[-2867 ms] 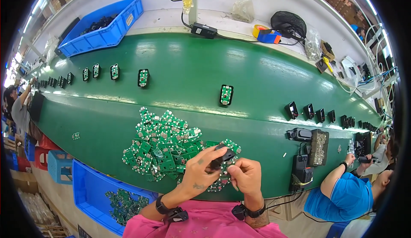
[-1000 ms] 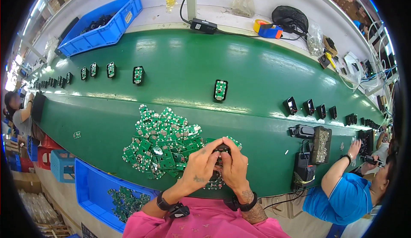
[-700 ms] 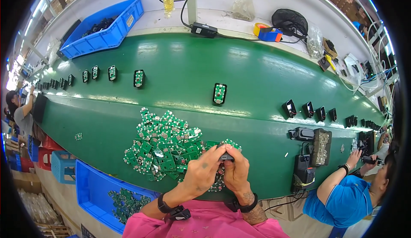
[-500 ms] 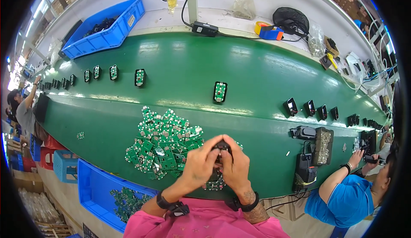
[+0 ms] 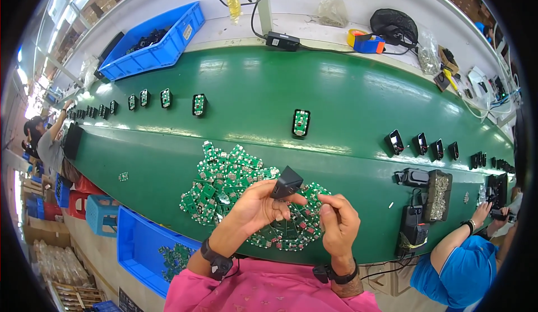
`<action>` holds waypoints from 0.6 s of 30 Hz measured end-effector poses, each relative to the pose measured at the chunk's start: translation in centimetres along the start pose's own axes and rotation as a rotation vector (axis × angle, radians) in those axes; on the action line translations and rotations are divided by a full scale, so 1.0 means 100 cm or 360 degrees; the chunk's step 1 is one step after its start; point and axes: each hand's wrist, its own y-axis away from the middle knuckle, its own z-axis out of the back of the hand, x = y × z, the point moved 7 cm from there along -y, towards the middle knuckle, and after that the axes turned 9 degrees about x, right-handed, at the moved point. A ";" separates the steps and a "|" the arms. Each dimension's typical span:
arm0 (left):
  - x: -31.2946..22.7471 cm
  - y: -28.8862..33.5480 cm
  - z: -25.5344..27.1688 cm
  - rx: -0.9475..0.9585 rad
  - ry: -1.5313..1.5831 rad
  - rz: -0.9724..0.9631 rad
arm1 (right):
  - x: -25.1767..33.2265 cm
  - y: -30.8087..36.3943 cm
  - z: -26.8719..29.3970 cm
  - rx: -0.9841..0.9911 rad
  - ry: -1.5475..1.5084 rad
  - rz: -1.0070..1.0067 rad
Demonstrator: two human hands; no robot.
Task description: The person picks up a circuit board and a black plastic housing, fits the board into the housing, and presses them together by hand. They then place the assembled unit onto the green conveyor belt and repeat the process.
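Note:
My left hand (image 5: 255, 208) grips a black plastic housing (image 5: 288, 182) between thumb and fingers, tilted above a heap of green circuit boards (image 5: 238, 172). Just right of it, apart from the housing, is my right hand (image 5: 339, 222), its fingers curled in and thumb close to the index finger. Whatever those fingers may hold is too small or hidden. The boards spread over the green bench under and left of my hands. Farther off, a black housing with a circuit board in it (image 5: 301, 122) stands alone on the belt.
More filled housings (image 5: 199, 104) line the belt at left; open black housings (image 5: 395, 142) stand at right. A blue crate (image 5: 151, 45) sits at the back left, a blue bin of boards (image 5: 134, 250) below the bench edge. A tray of small metal parts (image 5: 439, 195) and a co-worker (image 5: 459, 267) are at right.
My hands have come apart. The black housing, held between both before, is now in my left hand alone and turned; my right hand has moved right. The view has shifted slightly.

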 end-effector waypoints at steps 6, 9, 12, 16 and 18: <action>-0.043 -0.015 0.008 -0.0329 -0.0765 -0.0090 | -0.010 0.004 0.028 -0.0033 0.0170 -0.0035; -0.117 -0.038 0.019 -0.0465 -0.1567 -0.0297 | -0.024 -0.006 0.061 -0.0074 0.0513 -0.0140; -0.179 -0.071 0.069 -0.0721 -0.1928 -0.0219 | -0.045 -0.026 0.112 -0.0156 0.1225 -0.0224; -0.215 -0.090 0.129 -0.0953 -0.2052 -0.0350 | -0.050 -0.061 0.167 -0.0484 0.1630 -0.0444; -0.211 -0.084 0.127 -0.1126 -0.2113 -0.0462 | -0.061 -0.072 0.190 -0.0573 0.1676 -0.0425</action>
